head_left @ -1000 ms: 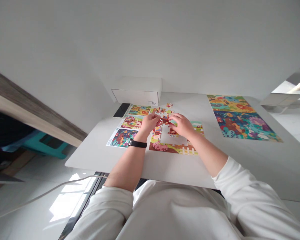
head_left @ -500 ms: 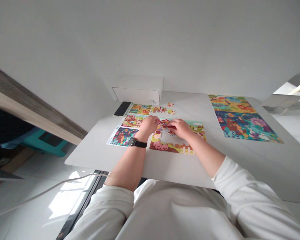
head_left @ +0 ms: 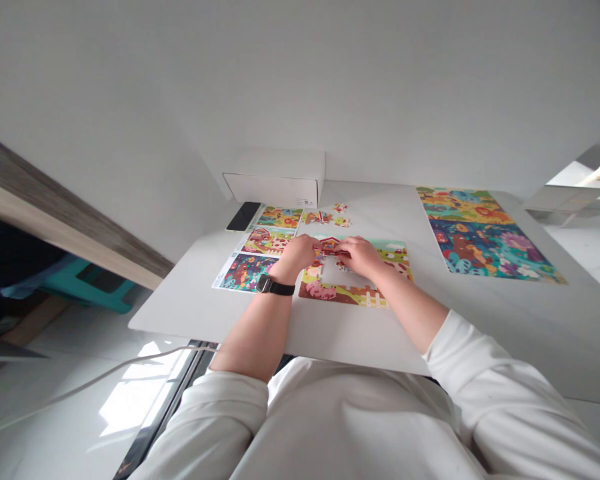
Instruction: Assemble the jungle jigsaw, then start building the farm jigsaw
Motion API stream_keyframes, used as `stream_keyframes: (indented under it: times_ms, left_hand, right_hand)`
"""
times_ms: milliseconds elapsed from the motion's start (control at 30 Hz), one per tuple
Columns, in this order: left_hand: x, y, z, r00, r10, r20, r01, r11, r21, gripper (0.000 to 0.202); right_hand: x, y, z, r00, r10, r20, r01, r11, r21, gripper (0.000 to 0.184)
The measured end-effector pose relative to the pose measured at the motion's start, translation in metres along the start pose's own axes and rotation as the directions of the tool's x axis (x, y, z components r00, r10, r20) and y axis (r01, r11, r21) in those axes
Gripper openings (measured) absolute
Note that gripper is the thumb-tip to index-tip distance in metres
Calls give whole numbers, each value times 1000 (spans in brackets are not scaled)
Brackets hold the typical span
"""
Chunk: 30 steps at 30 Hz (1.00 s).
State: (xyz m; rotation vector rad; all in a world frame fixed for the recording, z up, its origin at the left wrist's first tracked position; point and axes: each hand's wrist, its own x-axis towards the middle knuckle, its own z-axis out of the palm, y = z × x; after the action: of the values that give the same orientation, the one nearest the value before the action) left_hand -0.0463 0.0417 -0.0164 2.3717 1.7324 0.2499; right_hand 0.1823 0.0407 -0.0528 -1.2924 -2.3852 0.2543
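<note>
A farm jigsaw puzzle, partly put together, lies on the table with an open gap in its middle. My left hand is over its upper left part, fingers curled together beside the red barn; what they grip, if anything, is hidden. From the right, my right hand pinches a reddish puzzle piece at the gap's upper edge, just under the barn. Part of that piece is covered by the fingers. Several loose puzzle pieces lie beyond the puzzle.
Left of the puzzle is a picture sheet with three scenes. A black phone lies at its far corner, before a white box. Two finished-looking colourful pictures lie on the right of the white table.
My left fingertips have shifted slightly right and down, closer to my right fingertips under the barn. My right hand stays almost in place at the gap.
</note>
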Motion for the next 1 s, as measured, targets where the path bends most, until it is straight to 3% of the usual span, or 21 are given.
stream_keyframes:
  times_ms: [1000]
  left_hand:
    - [-5,6,-4,999,-39,12,40,998,-57,47]
  right_hand:
    - [-1,-3,-1,1000,-19,-14,18,999,-43,24]
